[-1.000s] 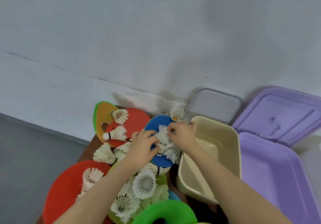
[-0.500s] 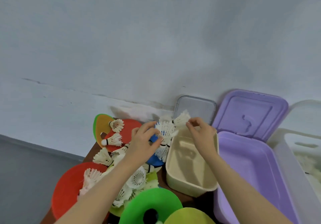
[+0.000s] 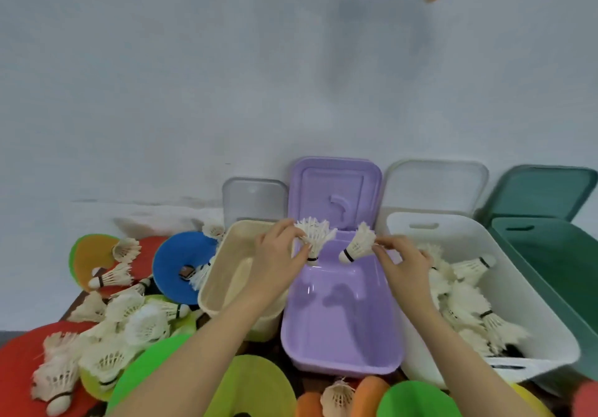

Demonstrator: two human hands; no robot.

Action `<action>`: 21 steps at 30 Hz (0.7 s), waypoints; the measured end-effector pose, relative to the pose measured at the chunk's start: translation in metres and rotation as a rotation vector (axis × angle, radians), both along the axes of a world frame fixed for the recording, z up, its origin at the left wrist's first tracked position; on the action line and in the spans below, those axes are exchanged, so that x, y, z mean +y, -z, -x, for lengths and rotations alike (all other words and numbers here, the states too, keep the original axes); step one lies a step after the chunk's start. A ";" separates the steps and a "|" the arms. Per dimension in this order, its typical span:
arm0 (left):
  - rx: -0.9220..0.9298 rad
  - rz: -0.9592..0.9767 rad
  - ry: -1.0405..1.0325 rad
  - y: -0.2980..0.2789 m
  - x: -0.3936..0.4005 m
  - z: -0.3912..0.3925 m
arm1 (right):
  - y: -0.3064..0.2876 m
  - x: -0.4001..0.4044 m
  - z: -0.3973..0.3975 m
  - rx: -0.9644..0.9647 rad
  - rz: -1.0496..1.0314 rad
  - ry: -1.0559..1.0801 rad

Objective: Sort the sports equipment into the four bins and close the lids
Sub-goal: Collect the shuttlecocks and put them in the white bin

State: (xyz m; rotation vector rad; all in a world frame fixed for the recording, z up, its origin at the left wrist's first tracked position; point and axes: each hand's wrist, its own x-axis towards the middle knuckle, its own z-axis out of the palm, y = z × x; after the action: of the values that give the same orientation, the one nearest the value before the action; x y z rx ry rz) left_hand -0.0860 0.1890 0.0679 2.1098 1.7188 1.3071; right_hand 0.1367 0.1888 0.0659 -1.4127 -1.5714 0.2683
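Carrying both shuttlecocks rightward to the white bin [image 3: 534, 290], already holding shuttlecocks at right of frame, looks the sensible move; release low. Mid-frame, above the purple bin [image 3: 339, 326], the left hand [image 3: 278, 261] pinches a feathered shuttlecock [image 3: 314, 238], perhaps several bunched; the right hand [image 3: 403, 266] pinches another [image 3: 358, 245], cork leftward.

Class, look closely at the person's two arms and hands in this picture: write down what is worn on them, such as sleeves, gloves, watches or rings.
Both forearms are bare as far as the picture shows; no sleeve reaches into view. The left hand and the right hand wear no gloves. No watch, bracelet or ring shows on either wrist or on the fingers that can be seen. No markings or tape are visible.
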 end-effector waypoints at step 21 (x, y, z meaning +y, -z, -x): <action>0.293 0.355 0.222 0.032 0.010 -0.222 | 0.020 -0.033 -0.198 -0.357 0.439 -0.065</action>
State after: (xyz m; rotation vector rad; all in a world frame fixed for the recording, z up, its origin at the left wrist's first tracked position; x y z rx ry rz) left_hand 0.1356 0.1986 0.0356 2.2712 1.6061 0.6050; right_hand 0.3351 0.1562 0.0462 -1.8244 -1.9327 0.4389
